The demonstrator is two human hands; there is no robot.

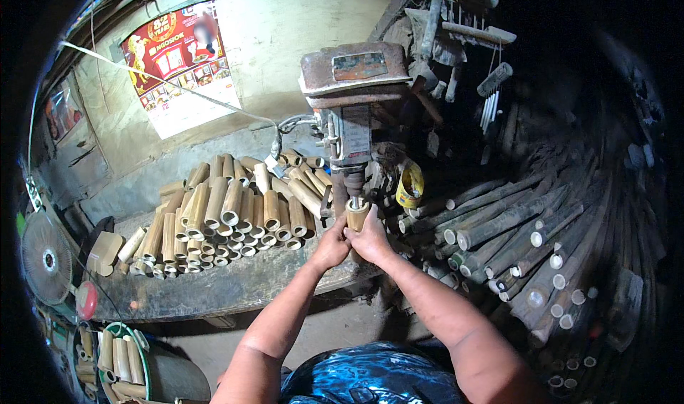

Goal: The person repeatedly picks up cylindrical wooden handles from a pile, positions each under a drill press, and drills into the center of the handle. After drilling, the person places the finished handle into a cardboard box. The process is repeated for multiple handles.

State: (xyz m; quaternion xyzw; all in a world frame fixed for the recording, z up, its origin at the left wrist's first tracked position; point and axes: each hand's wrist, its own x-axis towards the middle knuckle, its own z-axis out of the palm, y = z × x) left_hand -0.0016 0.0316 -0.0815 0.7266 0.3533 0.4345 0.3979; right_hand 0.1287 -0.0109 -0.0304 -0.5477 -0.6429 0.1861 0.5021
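Note:
Both my hands grip one short bamboo tube [355,219] under the chuck of a drill press [354,130]. The tube stands roughly upright, and the shiny bit at the chuck reaches its open top. My left hand [330,247] is wrapped round the tube's lower left side. On its right side my right hand [370,239] is closed, thumb pointing up along the tube. Just left of the press, a big heap of cut bamboo tubes [231,203] lies on the workbench [214,290], many with open ends toward me.
Long bamboo poles [491,226] are stacked at the right. At the lower left stand a fan [47,256] and a green-rimmed bin [174,372] holding bamboo tubes. A cut yellow container [410,184] hangs beside the press. A cable [192,90] crosses before the wall calendar [178,58].

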